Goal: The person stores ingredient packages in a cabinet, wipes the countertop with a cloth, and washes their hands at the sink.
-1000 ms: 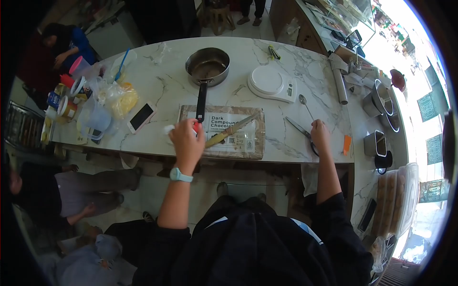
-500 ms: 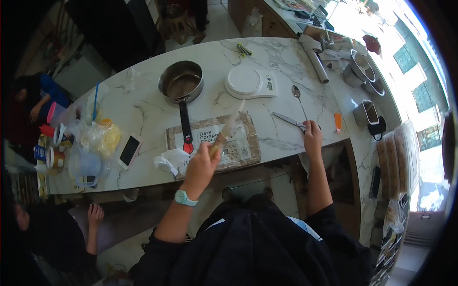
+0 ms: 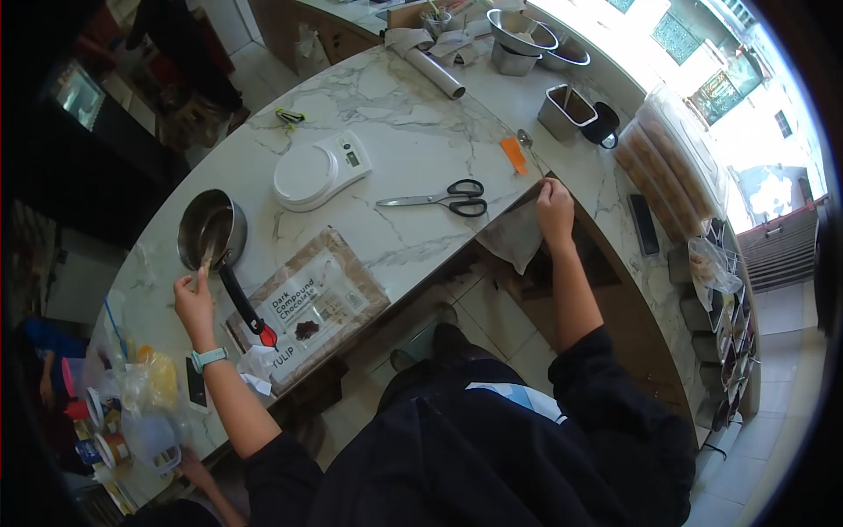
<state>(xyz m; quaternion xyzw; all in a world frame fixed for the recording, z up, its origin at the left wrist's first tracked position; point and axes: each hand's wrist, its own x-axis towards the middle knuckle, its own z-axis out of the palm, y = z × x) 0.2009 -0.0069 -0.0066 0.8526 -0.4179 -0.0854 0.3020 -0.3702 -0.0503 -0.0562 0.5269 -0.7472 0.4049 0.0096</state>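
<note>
A marbled worktop [image 3: 413, 241] curves through the room, a taped dark compound chocolate pack [image 3: 307, 309] at its near edge. The left hand [image 3: 194, 306], nearer the saucepan [image 3: 230, 230], pinches a blurred knife [image 3: 207, 260]; the pan sits just beyond those fingers, its handle slanting back over the pack. The right hand [image 3: 555, 211] pinches a spoon [image 3: 524, 138], bowl pointing away. Farther lie scissors [image 3: 444, 199], then a kitchen scale [image 3: 307, 176].
</note>
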